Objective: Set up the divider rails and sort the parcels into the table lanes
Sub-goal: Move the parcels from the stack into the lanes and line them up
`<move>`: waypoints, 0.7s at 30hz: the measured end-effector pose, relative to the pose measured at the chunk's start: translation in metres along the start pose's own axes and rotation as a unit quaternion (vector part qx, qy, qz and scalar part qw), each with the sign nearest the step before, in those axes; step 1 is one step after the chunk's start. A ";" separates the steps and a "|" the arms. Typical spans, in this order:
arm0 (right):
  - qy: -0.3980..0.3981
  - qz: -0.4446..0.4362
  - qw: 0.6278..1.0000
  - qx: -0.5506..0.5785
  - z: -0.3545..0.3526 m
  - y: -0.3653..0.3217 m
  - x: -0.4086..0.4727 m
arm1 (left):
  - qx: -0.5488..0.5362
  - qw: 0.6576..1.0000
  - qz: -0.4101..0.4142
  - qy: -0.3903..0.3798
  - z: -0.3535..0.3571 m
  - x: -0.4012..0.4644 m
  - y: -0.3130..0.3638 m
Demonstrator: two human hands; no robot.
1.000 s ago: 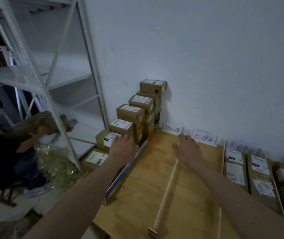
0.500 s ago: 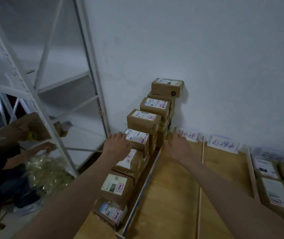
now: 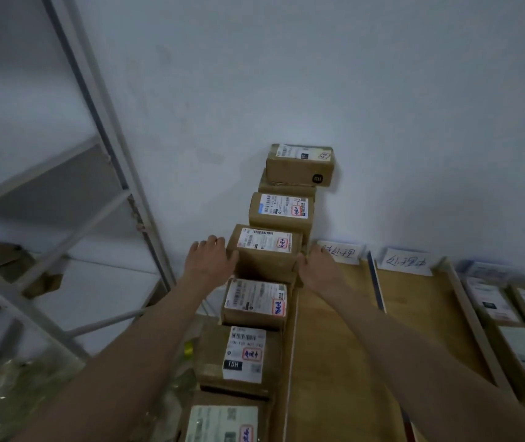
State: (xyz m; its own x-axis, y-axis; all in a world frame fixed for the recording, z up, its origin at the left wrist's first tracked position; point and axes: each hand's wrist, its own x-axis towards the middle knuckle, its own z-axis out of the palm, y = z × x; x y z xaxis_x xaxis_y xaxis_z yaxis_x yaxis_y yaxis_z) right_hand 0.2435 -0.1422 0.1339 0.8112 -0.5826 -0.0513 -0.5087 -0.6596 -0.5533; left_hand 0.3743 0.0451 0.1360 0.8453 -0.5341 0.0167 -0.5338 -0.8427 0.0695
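Both bare forearms reach far forward from the near edge of the view, converging on one cardboard parcel (image 3: 264,253) in the stepped stack against the white wall (image 3: 318,74). The left hand (image 3: 212,260) lies flat against the parcel's left side, fingers together and pointing away toward the wall, thumb tucked near the box's edge. The right hand (image 3: 318,269) presses the parcel's right side, palm inward, fingers extended beside the box. So the parcel is clamped between the two open palms rather than gripped by curled fingers. It sits mid-stack, just left of the wooden table (image 3: 334,346), with a labelled parcel (image 3: 255,303) below and nearer, and another (image 3: 282,210) above and farther. On the table, thin divider rails (image 3: 376,285) run from near to far, marking lanes; handwritten paper signs (image 3: 339,252) stand at the far end against the wall. More parcels (image 3: 490,301) lie in the lanes on the far right. A white metal shelving frame (image 3: 102,116) stands at the left.
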 end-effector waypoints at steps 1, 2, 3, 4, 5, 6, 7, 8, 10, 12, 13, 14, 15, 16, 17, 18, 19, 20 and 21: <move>-0.003 0.009 1.000 0.005 0.003 -0.002 0.007 | -0.006 1.000 0.002 -0.002 0.003 0.009 -0.001; -0.007 0.016 1.000 0.014 0.007 -0.003 0.012 | -0.014 1.000 0.003 -0.005 0.007 0.016 -0.002; -0.010 0.023 0.999 0.025 0.010 -0.005 0.018 | -0.026 1.000 0.002 -0.008 0.011 0.023 -0.003; -0.015 0.030 0.999 0.040 0.013 -0.006 0.022 | -0.040 0.999 -0.003 -0.011 0.015 0.028 -0.003; -0.022 0.039 0.998 0.049 0.015 -0.007 0.027 | -0.059 0.998 -0.011 -0.016 0.019 0.033 -0.003; -0.030 0.046 0.997 0.056 0.018 -0.009 0.030 | -0.080 0.996 -0.020 -0.022 0.024 0.036 -0.002; -0.036 0.056 0.996 0.062 0.020 -0.009 0.033 | -0.103 0.994 -0.031 -0.030 0.027 0.038 -0.001; -0.038 0.066 0.995 0.069 0.023 -0.008 0.036 | -0.129 0.990 -0.041 -0.038 0.031 0.039 0.000; -0.038 0.090 0.991 0.093 0.029 -0.008 0.039 | -0.183 0.980 -0.060 -0.044 0.037 0.041 0.003; -0.040 0.105 0.986 0.122 0.029 -0.009 0.040 | -0.231 0.969 -0.078 -0.042 0.040 0.039 0.005; -0.042 0.109 0.984 0.136 0.029 -0.010 0.040 | -0.249 0.964 -0.086 -0.039 0.040 0.037 0.007; -0.039 0.108 0.983 0.145 0.027 -0.011 0.039 | -0.263 0.960 -0.091 -0.034 0.039 0.035 0.008; -0.037 0.107 0.982 0.149 0.024 -0.013 0.036 | -0.274 0.957 -0.095 -0.031 0.037 0.033 0.010; -0.032 0.104 0.982 0.153 0.021 -0.013 0.034 | -0.283 0.954 -0.097 -0.027 0.035 0.030 0.011; -0.027 0.103 0.982 0.158 0.019 -0.014 0.033 | -0.292 0.951 -0.100 -0.023 0.031 0.027 0.012; -0.021 0.102 0.981 0.165 0.017 -0.014 0.031 | -0.304 0.947 -0.103 -0.018 0.027 0.024 0.013; -0.017 0.100 0.980 0.174 0.014 -0.016 0.028 | -0.318 0.942 -0.109 -0.015 0.023 0.021 0.014; -0.013 0.093 0.979 0.180 0.010 -0.019 0.025 | -0.335 0.935 -0.113 -0.012 0.018 0.018 0.016; -0.012 0.085 0.978 0.188 0.006 -0.022 0.020 | -0.351 0.929 -0.116 -0.008 0.012 0.015 0.017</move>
State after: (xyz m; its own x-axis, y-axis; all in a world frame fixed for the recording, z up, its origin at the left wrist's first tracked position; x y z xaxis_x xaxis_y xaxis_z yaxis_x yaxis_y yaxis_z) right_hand 0.2728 -0.1368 0.1395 0.7324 -0.6548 -0.1866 -0.4988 -0.3295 -0.8016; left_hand 0.3771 0.0219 0.1251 0.9325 -0.3487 -0.0940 -0.1861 -0.6870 0.7025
